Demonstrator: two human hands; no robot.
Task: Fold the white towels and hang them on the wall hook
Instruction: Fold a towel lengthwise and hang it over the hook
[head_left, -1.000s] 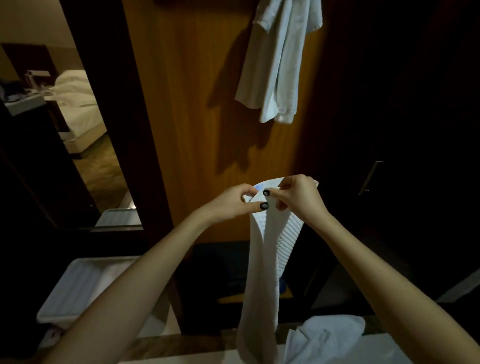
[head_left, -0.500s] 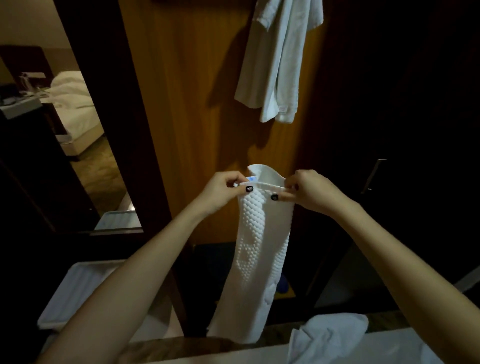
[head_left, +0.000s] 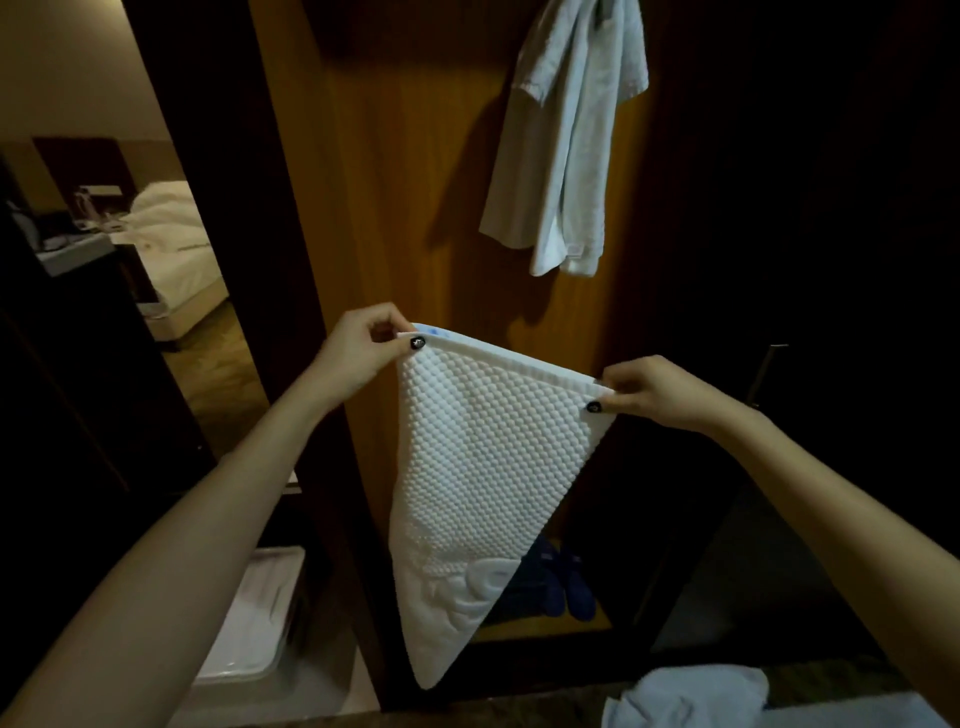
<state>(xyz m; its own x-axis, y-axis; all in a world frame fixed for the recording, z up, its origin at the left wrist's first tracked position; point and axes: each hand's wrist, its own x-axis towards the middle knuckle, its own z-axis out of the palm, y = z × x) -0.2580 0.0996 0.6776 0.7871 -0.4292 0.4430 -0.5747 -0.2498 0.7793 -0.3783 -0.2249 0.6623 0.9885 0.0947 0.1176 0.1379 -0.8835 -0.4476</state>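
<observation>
Dim, warm light falls on a wooden panel (head_left: 395, 156) straight ahead, with dark doors to its right and a doorway at 9 o'clock that shows a bed (head_left: 171, 244) with white linen.

Head view: a white towel (head_left: 566, 135) hangs high on the panel at about 1 o'clock; its hook is out of sight above the frame. Both bare arms reach forward. The left hand (head_left: 358, 348) pinches the upper left corner of a white waffle-textured towel (head_left: 483, 457), thumb and fingers closed on its hem. The right hand (head_left: 649, 389) pinches the other corner, slightly lower, its grip also clamped on the hem. Between the two hands the top edge is stretched taut, sloping down toward the right. Below it the cloth narrows to a point that hangs free at 6 o'clock, in front of the panel.

Another crumpled white towel (head_left: 691, 696) lies at 5 o'clock on the desk (head_left: 852, 717) at the bottom edge. A white tray (head_left: 249, 623) sits at 7 o'clock. Blue slippers (head_left: 566, 587) rest on a low shelf behind the hanging point.
</observation>
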